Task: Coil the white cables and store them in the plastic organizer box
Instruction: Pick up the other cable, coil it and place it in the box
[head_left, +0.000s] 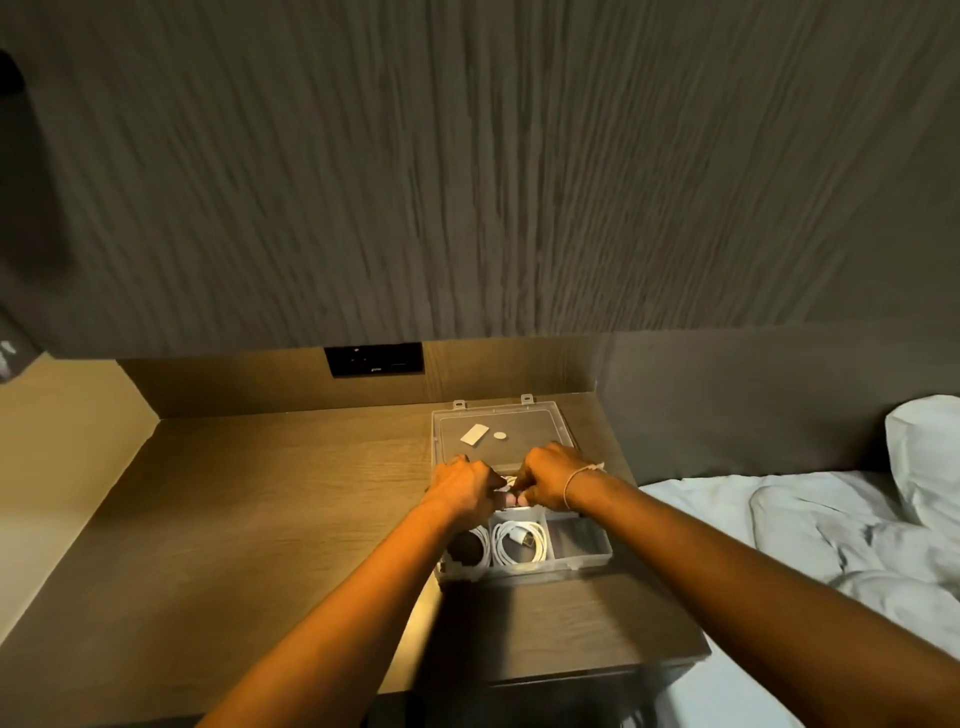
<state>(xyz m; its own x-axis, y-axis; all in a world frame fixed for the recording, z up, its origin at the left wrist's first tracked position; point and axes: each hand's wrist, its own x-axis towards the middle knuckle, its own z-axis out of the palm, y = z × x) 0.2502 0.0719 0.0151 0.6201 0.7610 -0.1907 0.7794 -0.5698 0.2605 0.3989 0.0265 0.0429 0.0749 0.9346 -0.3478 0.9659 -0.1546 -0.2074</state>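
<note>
Both forearms reached forward over the wooden worktop (260, 519) to the clear plastic organizer box (587, 558). Two white cables (519, 540) lay coiled in its near compartments. Above the far row, the left hand (462, 483) and right hand (553, 475) met, fingers (511, 499) curled and pinching another white cable (508, 480) between them. Beyond lay the open lid (501, 434).
</note>
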